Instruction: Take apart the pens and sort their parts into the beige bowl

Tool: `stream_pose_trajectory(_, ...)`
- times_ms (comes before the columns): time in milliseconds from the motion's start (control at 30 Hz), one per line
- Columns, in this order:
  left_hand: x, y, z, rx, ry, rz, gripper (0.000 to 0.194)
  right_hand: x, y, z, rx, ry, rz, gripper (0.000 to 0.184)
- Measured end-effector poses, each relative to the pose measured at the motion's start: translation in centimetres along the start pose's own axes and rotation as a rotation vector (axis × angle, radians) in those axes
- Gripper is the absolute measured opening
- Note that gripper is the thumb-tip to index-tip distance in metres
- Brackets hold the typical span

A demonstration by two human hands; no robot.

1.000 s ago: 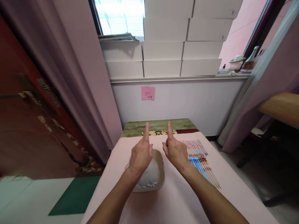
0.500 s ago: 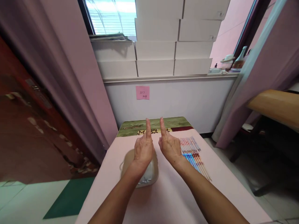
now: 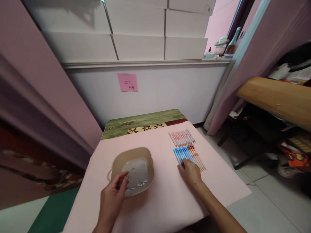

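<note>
- Pink cloth (image 3: 165, 204) over counter (image 3: 141, 119)
- Blue pens (image 3: 181, 152) right of beige basin (image 3: 151, 168)
- Right hand (image 3: 190, 173): fingers curled at blue pens, grip unclear
- Left hand (image 3: 111, 195): fingers bent over basin, can't tell if gripping

There's an open lane right down the middle of the table (image 3: 163, 191), running between the basin (image 3: 133, 152) and the rows of pens (image 3: 181, 138)! Over on the left, the basin's raised wall blocks any low sideways pass by the left hand (image 3: 113, 191), while the right hand (image 3: 191, 172) meets blue pens (image 3: 180, 154) just ahead, and past the table's far edge, the wall (image 3: 167, 89) closes everything off.
</note>
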State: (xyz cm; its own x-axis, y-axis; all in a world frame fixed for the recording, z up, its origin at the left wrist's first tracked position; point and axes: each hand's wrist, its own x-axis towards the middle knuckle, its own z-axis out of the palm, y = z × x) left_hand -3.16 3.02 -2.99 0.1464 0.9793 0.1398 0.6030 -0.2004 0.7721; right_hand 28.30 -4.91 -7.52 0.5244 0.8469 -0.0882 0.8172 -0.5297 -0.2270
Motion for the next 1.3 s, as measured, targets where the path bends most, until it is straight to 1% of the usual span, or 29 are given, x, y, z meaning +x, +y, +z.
stream_pose_trajectory(67,-0.3,0.1,0.2,0.039,-0.029,0.069,0.031,0.2,-0.7,0.2,-0.057,-0.012,0.014,0.022)
stream_pose_trajectory(200,-1.2,0.7,1.2,0.048,-0.232,0.238,0.024,1.0,-1.9,0.2,-0.086,-0.036,0.036,0.019)
stream_pose_trajectory(267,-1.7,0.8,1.5,0.032,-0.316,0.261,0.022,1.2,-2.2,0.2,-0.091,-0.037,0.050,0.020)
stream_pose_trajectory(300,-1.8,0.8,1.5,0.021,-0.334,0.256,0.021,1.2,-2.3,0.1,-0.092,-0.036,0.057,0.020)
stream_pose_trajectory(333,-1.8,0.8,1.4,0.005,-0.335,0.244,0.021,1.1,-2.3,-0.2,-0.092,-0.035,0.065,0.020)
stream_pose_trajectory(400,-1.5,1.0,0.9,-0.044,-0.299,0.195,0.021,0.7,-2.4,-1.3,-0.093,-0.028,0.077,0.020)
stream_pose_trajectory(467,-0.9,1.5,0.5,-0.131,-0.259,0.093,0.023,0.1,-2.9,-3.0,-0.031,-0.005,0.071,0.020)
stream_pose_trajectory(533,0.0,2.5,0.6,-0.297,-0.264,-0.071,0.027,-0.6,-3.9,-4.8,0.170,0.013,0.009,0.016)
stream_pose_trajectory(567,0.4,3.2,0.8,-0.425,-0.275,-0.167,0.030,-1.0,-4.6,-5.4,0.315,-0.006,-0.050,0.015)
stream_pose_trajectory(600,0.7,3.9,1.1,-0.584,-0.286,-0.254,0.034,-1.4,-5.5,-5.9,0.480,-0.059,-0.113,0.016)
stream_pose_trajectory(633,1.1,4.5,1.6,-0.741,-0.309,-0.312,0.039,-1.8,-6.6,-6.0,0.656,-0.146,-0.169,0.017)
stream_pose_trajectory(700,1.6,5.5,2.3,-1.000,-0.365,-0.361,0.044,-2.6,-8.7,-5.6,1.004,-0.403,-0.235,0.019)
stream_pose_trajectory(767,1.9,5.9,2.6,-1.140,-0.366,-0.437,0.039,-3.1,-10.6,-4.5,1.275,-0.660,-0.242,0.024)
stream_pose_trajectory(800,2.0,5.8,2.5,-1.183,-0.351,-0.472,0.035,-3.4,-11.4,-3.9,1.368,-0.756,-0.237,0.026)
stream_pose_trajectory(833,2.1,5.6,2.4,-1.211,-0.328,-0.505,0.032,-3.5,-12.1,-3.4,1.435,-0.826,-0.230,0.029)
stream_pose_trajectory(900,2.2,4.9,1.9,-1.236,-0.267,-0.549,0.027,-3.6,-13.2,-2.6,1.498,-0.932,-0.218,0.035)
stream_pose_trajectory(967,2.5,4.0,1.4,-1.230,-0.195,-0.558,0.025,-3.5,-14.1,-2.1,1.490,-1.012,-0.213,0.042)
stream_pose_trajectory(1000,2.7,3.5,1.3,-1.218,-0.157,-0.550,0.024,-3.4,-14.5,-2.0,1.465,-1.027,-0.215,0.045)
stream_pose_trajectory(1033,2.9,3.1,1.3,-1.198,-0.122,-0.534,0.024,-3.4,-14.9,-1.9,1.428,-1.012,-0.216,0.046)
stream_pose_trajectory(1067,3.1,2.7,1.3,-1.169,-0.088,-0.516,0.024,-3.3,-15.2,-1.8,1.381,-0.965,-0.221,0.045)
stream_pose_trajectory(1100,3.3,2.4,1.4,-1.135,-0.058,-0.497,0.025,-3.3,-15.5,-1.7,1.323,-0.885,-0.235,0.042)
stream_pose_trajectory(1133,3.5,2.1,1.5,-1.100,-0.032,-0.482,0.025,-3.3,-15.8,-1.6,1.247,-0.776,-0.259,0.038)
stream_pose_trajectory(1233,3.8,1.7,2.2,-1.018,0.033,-0.471,0.028,-3.5,-16.5,-1.4,0.948,-0.372,-0.343,0.021)
stream_pose_trajectory(1267,3.8,1.7,2.4,-1.006,0.056,-0.469,0.028,-3.5,-16.7,-1.4,0.872,-0.278,-0.351,0.017)
stream_pose_trajectory(1300,3.8,1.7,2.6,-1.000,0.080,-0.461,0.028,-3.5,-16.9,-1.3,0.837,-0.236,-0.341,0.015)
